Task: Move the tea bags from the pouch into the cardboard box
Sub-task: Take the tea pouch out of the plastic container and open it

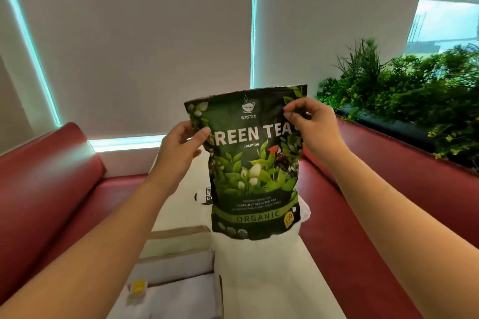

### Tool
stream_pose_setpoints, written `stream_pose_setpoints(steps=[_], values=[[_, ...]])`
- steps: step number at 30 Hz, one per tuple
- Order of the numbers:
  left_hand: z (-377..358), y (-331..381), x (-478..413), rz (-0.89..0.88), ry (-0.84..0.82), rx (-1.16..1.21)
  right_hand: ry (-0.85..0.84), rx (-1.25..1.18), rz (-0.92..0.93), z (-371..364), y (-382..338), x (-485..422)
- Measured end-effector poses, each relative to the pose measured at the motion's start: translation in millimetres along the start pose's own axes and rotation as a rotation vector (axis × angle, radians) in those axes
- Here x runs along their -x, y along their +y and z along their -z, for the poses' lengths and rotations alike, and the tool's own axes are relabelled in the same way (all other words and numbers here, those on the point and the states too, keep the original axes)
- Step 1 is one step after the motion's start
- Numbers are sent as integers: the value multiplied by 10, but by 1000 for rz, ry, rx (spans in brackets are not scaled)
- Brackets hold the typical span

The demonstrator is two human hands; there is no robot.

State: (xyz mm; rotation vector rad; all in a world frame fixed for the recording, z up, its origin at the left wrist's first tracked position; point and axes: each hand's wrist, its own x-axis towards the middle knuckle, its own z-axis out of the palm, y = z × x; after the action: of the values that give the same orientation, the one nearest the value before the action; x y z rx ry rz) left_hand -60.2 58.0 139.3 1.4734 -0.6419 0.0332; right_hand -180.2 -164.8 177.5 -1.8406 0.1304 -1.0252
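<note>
The person holds a dark green pouch (255, 163) upright in front of them, raised above the white table (272, 280); its printed face, reading "GREEN TEA" and "Jasmine", is turned toward the camera; its bottom edge hangs clear of the tabletop. The left hand (178, 147) grips the pouch's left edge just below the top corner, with the thumb (206, 131) pressed on the front over the first letter and the other fingers hidden behind; the right hand (313, 127) pinches the right edge near the upper corner, fingertips curled onto the front face. The two hands are apart, one on each side, with the pouch's width between them; both forearms reach in from the lower corners. The top edge of the pouch lies flat and slightly tilted, higher on the right; whether its mouth is open cannot be told.

The cardboard box (181, 261) sits on the table below the left forearm, nearer the person than the pouch and well apart from both hands; its pale inside shows. A tea bag (137, 290) with a yellow tag lies at the box's near left corner. A small labelled item (204, 195) stands on the table just behind the pouch's left side. Red benches (51, 176) flank the table; green plants (414, 101) line the right; pale blinds (142, 33) cover the windows ahead.
</note>
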Motion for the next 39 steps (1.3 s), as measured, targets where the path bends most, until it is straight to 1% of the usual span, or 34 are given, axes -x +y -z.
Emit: stream_pose_setpoints(steps=[5,10,12,16,18,21,23,26,29,32,35,39], values=[[160,8,455,68,-128,17,-95,0,-74,96,-65,458],[236,-107,965,149,-271,-134,-196,86,-163,166,118,920],[225,-140,1164,187,-317,-155,-215,99,-223,149,235,1073],[200,-193,1479,154,-520,-311,-254,103,-355,62,476,1350],[189,-236,1585,192,-628,-362,-276,110,-425,2,594,1478],[176,-302,1684,217,-720,-416,-302,203,-449,-96,693,1664],[159,-291,1726,221,-734,-415,-263,244,-413,-135,662,1777],[95,-229,1753,252,-770,-408,-212,185,-385,-201,513,1921],[-15,-155,1754,310,-774,-344,-246,61,-439,-263,317,2024],[-165,-109,1738,364,-716,-256,-282,-45,-471,-304,208,2086],[-309,-126,1713,372,-673,-251,-306,-92,-506,-308,178,2129],[-440,-155,1704,423,-681,-173,-272,-206,-607,-271,169,2165]])
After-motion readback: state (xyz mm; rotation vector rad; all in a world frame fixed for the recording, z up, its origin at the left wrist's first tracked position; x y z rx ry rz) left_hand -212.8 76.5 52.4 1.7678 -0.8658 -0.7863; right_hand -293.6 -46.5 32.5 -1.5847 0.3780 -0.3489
